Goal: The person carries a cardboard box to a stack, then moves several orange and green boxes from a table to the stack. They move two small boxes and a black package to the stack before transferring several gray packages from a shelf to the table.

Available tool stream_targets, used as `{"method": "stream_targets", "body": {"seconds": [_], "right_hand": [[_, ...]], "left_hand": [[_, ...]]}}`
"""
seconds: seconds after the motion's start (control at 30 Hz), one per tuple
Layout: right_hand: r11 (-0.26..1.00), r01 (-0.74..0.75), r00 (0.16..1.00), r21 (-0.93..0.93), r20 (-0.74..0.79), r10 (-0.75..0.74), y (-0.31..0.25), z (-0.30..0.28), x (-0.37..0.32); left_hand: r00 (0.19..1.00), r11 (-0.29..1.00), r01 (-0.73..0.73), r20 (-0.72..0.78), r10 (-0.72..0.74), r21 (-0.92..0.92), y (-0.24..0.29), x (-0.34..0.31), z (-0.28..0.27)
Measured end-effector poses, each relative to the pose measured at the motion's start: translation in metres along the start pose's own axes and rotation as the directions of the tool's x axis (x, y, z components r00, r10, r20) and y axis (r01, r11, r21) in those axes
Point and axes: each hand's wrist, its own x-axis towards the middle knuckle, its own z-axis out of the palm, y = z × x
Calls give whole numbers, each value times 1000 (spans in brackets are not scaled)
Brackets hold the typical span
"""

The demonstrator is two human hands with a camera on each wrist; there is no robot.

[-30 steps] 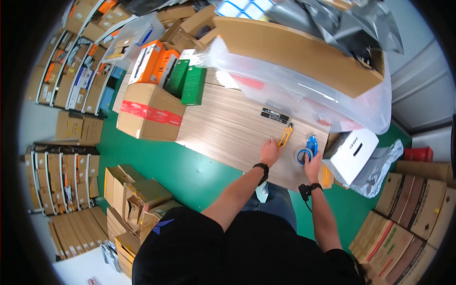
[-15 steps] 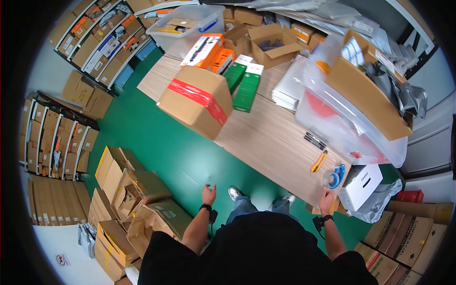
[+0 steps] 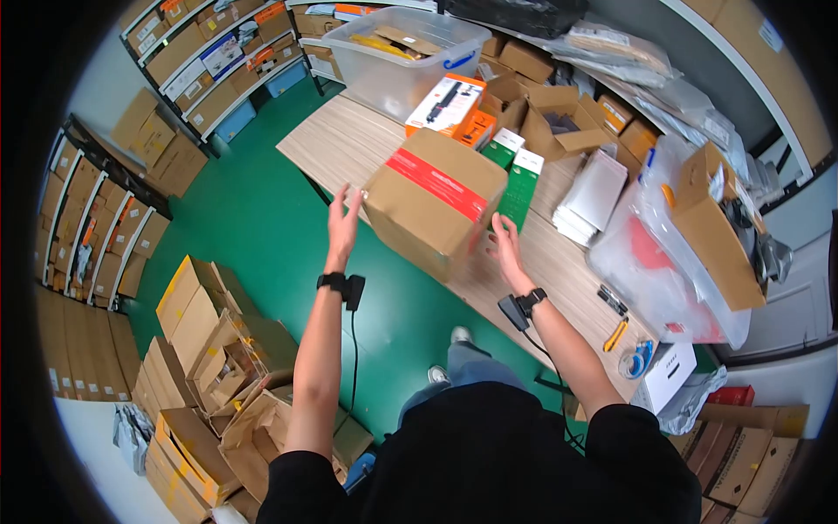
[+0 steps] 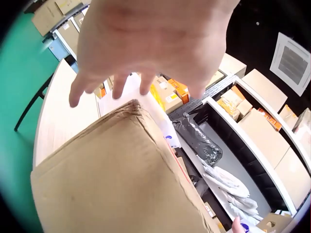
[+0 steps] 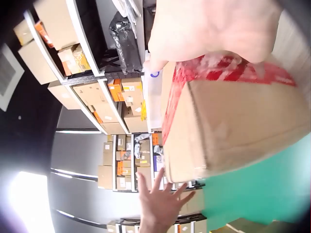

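A cardboard box (image 3: pixel 410 214) with red tape (image 3: pixel 436 183) across its top sits at the front edge of the wooden table, between my two hands. My left hand (image 3: pixel 343 227) is beside its left side, fingers spread; in the left wrist view those fingers (image 4: pixel 118 86) reach past the box's upper corner. On the opposite side is my right hand (image 3: pixel 508 251), fingers extended close to the taped side. From the right wrist view, that hand (image 5: pixel 214 31) overlaps the red tape, its fingertips partly hidden. Neither hand grips anything.
Green boxes (image 3: pixel 521 188) and an orange-and-white box (image 3: pixel 445 103) stand behind the carton. A yellow utility knife (image 3: pixel 616 334), black markers (image 3: pixel 612 299) and a blue tape dispenser (image 3: pixel 637 358) lie at the table's right end. Opened cartons (image 3: pixel 205 314) stand on the floor at left.
My right hand has left the tape dispenser and moved left to the carton's right side. My left hand has left the utility knife and risen to its left side. The view has swung left.
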Motion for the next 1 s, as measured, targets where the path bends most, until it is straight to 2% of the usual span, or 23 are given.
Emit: {"method": "stream_targets", "body": {"seconds": [0.03,0.07,0.1,0.13,0.17,0.2,0.23,0.27,0.33,0.37,0.4,0.43,0.47,0.53,0.6,0.67,0.73,0.83,0.87,0.93,1.0], "right_hand": [[1000,4,1000,-6,8,-4,-9,15,6],[994,24,997,105,69,-32,-16,35,13],[976,27,987,216,148,-60,-20,62,20],[986,46,967,163,240,-85,-16,68,24],[990,77,969,121,224,-103,-5,77,27],[970,-103,945,221,327,26,-3,79,28],[922,-253,908,293,402,121,-3,79,20],[929,-224,942,294,308,129,-34,103,-30],[953,-229,939,197,304,162,-20,137,-48],[951,-257,915,172,359,183,-9,156,-51],[971,-216,912,99,375,164,1,175,-50],[985,-167,908,29,394,142,9,196,-46],[985,-175,889,11,431,153,12,221,-43],[954,-286,730,-92,624,279,19,274,-36],[954,-267,629,-140,725,282,32,334,-32],[947,-267,507,-179,809,296,39,397,-36],[944,-230,421,-238,850,316,53,465,-30],[922,-150,255,-358,886,386,99,567,-7],[922,-132,231,-365,893,387,110,599,-4],[880,-106,178,-463,862,475,134,662,5],[888,-46,166,-457,873,458,153,719,9]], "left_hand": [[989,996,83,125,-79,-28,-3,22,8],[958,985,167,241,-153,-40,-8,39,12],[885,952,306,358,-297,33,25,32,5],[777,895,430,458,-432,116,60,25,3],[775,902,425,484,-407,79,25,31,6],[754,869,491,470,-459,62,30,33,4],[726,861,507,525,-443,26,16,30,-2],[704,849,529,565,-430,-13,3,15,-24],[739,824,565,471,-482,-45,18,-15,-83],[756,817,572,436,-488,-76,12,-22,-108],[771,811,575,401,-494,-107,7,-28,-127],[790,801,588,287,-541,-109,8,-39,-152],[795,796,593,248,-554,-124,4,-44,-175],[878,864,478,66,-474,-157,-5,-52,-220],[891,891,428,-95,-444,-154,-11,-61,-261],[847,883,402,-267,-459,-244,-25,-69,-296],[789,877,398,-388,-477,-268,-51,-72,-323],[689,873,249,-557,-464,-419,-103,-65,-350],[654,860,243,-579,-487,-448,-120,-62,-360],[603,883,260,-648,-465,-391,-168,-48,-381],[548,848,243,-654,-521,-472,-205,-25,-406]]}}
